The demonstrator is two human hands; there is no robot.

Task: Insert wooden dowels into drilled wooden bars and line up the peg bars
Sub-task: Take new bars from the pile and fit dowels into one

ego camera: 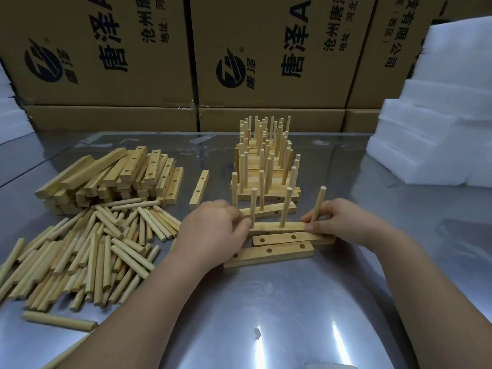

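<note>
A drilled wooden bar lies across the table's middle with three dowels standing in it. My left hand grips its left end. My right hand pinches the rightmost dowel at the bar's right end. Two empty drilled bars lie just in front of it. Behind it lies another bar with pegs, and a row of finished peg bars runs away from me.
A heap of loose dowels covers the left of the metal table. Behind it is a stack of empty bars, with one single bar apart. Cardboard boxes stand behind, white foam blocks at right.
</note>
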